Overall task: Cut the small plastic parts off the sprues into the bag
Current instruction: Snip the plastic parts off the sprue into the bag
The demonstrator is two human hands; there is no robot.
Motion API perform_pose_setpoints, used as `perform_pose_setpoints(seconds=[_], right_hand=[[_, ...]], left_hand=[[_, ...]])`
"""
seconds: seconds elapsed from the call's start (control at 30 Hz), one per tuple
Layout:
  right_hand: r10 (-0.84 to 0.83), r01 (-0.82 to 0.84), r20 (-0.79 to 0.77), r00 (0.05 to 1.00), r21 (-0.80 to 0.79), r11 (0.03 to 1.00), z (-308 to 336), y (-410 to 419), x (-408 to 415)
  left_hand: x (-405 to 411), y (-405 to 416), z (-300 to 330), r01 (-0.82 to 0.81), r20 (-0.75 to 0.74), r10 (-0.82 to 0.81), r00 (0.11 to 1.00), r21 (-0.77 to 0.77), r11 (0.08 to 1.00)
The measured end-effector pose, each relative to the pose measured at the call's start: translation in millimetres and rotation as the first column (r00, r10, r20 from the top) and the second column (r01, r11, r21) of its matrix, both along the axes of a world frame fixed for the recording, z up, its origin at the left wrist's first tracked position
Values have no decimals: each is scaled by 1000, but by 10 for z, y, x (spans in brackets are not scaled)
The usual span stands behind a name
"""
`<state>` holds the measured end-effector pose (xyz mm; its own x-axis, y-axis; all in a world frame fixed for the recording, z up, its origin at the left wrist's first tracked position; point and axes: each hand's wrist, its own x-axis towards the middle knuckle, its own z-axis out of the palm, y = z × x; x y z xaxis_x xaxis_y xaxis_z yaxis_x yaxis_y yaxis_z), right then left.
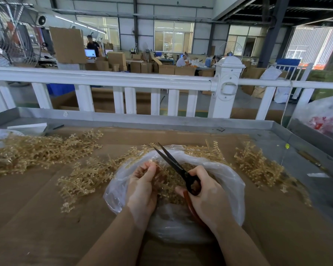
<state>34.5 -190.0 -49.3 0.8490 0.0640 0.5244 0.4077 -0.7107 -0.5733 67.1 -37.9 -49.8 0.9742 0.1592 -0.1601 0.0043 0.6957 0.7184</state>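
A wide desk (46, 217) covered in brown cardboard fills the lower part of the view, with a grey metal rim along its far edge, and a white fence (123, 81) stands just behind it. A clear plastic bag (229, 181) lies open on the cardboard near the front middle, its mouth turned up, and a heap of small amber plastic parts (171, 191) sits inside it. Heaps of amber sprues lie around the bag: a large pile of sprues (37, 150) at far left, a nearer pile (85, 175) just beside the bag's left edge, and another pile (261, 167) to the right of the bag, with a few more behind its far rim. A second, bulkier plastic sack (325, 116) with something red inside rests at the desk's right corner. Both forearms reach in from the bottom edge over the bag. The left hand (142, 187) has its fingers curled and pinches a sprue (160, 169) above the bag's mouth. The right hand (206, 194) has its grip closed round the handles of a pair of black scissors (173, 162), whose blades are parted and point up and away to the left, just beside the held sprue. A reddish handle loop shows below the right palm.
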Motion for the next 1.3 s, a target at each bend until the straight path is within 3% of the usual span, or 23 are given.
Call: perform_pose_setpoints(seconds=[0.47,0.87,1.03,1.3], right_hand=[[22,-32,-65,998,-161,986,-24,-19,11],[40,-54,-80,996,-178,983,-52,-29,19],[48,-58,-67,997,-158,986,-53,-34,19],[68,-75,-54,996,-134,988,-34,-25,32]], left_hand=[[-7,-6,21,-101,7,102,995,-20,995],[-12,21,14,-118,28,119,992,-49,992],[-32,-3,25,-63,50,60,997,42,997],[-55,-4,64,-24,54,23,998,21,999]])
